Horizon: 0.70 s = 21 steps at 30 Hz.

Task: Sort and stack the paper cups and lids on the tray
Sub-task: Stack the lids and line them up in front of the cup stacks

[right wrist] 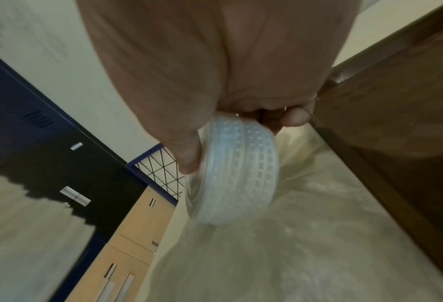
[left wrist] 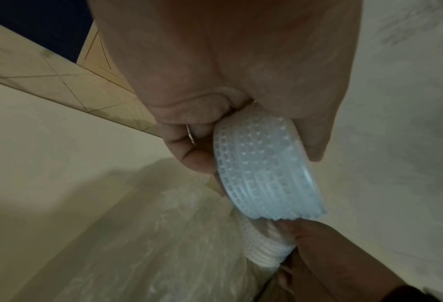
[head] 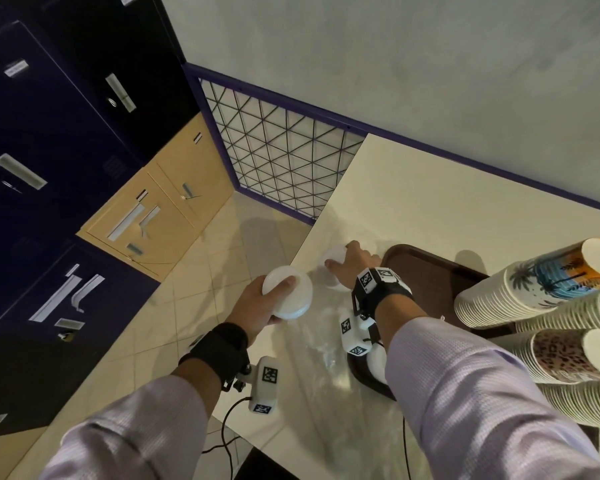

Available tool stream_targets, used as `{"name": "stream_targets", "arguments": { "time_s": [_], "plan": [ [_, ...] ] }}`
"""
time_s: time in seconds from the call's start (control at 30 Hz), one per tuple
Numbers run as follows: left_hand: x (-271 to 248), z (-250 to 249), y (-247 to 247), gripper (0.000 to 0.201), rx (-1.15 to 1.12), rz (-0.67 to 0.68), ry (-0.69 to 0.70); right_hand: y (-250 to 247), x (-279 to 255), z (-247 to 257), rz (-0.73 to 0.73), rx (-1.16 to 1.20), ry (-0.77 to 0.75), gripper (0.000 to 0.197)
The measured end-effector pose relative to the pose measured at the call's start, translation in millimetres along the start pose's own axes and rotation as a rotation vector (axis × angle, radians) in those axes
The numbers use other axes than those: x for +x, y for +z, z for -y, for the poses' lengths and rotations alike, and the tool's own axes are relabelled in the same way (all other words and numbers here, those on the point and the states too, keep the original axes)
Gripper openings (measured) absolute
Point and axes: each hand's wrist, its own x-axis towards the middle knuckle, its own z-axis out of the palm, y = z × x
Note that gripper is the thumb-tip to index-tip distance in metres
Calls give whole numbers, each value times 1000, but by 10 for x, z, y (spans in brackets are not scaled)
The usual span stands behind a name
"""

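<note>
My left hand grips a short stack of white plastic lids just off the table's left edge; the ribbed rims of that lid stack fill the left wrist view. My right hand grips a second stack of lids near the table's edge, left of the brown tray. That second lid stack shows edge-on in the right wrist view. Long nested stacks of printed paper cups lie on their sides over the tray's right part.
A crumpled clear plastic bag lies on the cream table between my arms. Dark blue lockers, a tan cabinet and a wire-mesh panel stand to the left beyond the tiled floor.
</note>
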Motion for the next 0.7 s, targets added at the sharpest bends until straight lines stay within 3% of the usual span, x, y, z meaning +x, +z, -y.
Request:
{"name": "stream_targets", "arguments": {
  "time_s": [0.23, 0.47, 0.6, 0.7],
  "plan": [
    [-121, -47, 37, 68, 60, -3, 63, -287, -272, 67, 19, 399, -81, 63],
    [-482, -150, 131, 83, 36, 19, 128, -874, -1302, -208, -153, 1008, -135, 39],
    [-644, -160, 143, 71, 25, 51, 148, -903, -2019, -739, -195, 1272, -61, 33],
    [-741, -113, 211, 38, 45, 87, 150, -672, -2390, -1218, -223, 1311, 55, 35]
  ]
}}
